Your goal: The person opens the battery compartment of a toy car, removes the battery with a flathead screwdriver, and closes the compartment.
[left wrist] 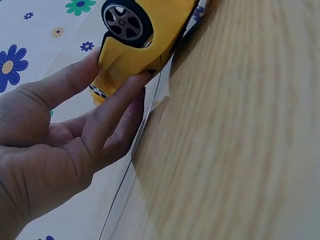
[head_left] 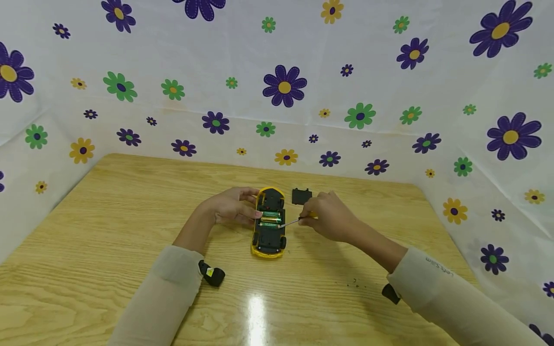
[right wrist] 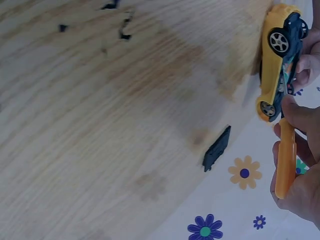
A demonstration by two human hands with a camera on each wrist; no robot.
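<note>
Gripping upturned toy car (head_left: 271, 240) with left hand (head_left: 231, 206) toward far edge of table (head_left: 130, 206) and screwdriver (right wrist: 286, 165) with right hand (head_left: 333, 217), could skid off batteries (head_left: 270, 219) and jab left thumb (head_left: 252, 212) if pushing too hard.

Just below the head view's centre, the toy car (head_left: 270, 238) sits between the left hand (head_left: 232, 206) and right hand (head_left: 332, 217), batteries (head_left: 270, 219) in its underside, the screwdriver (right wrist: 286, 162) at its right. On the worktop (head_left: 130, 206), a cover (head_left: 301, 196) lies upper right of it, bits (right wrist: 62, 28) lower right; cloth (head_left: 242, 43) rises behind.
</note>
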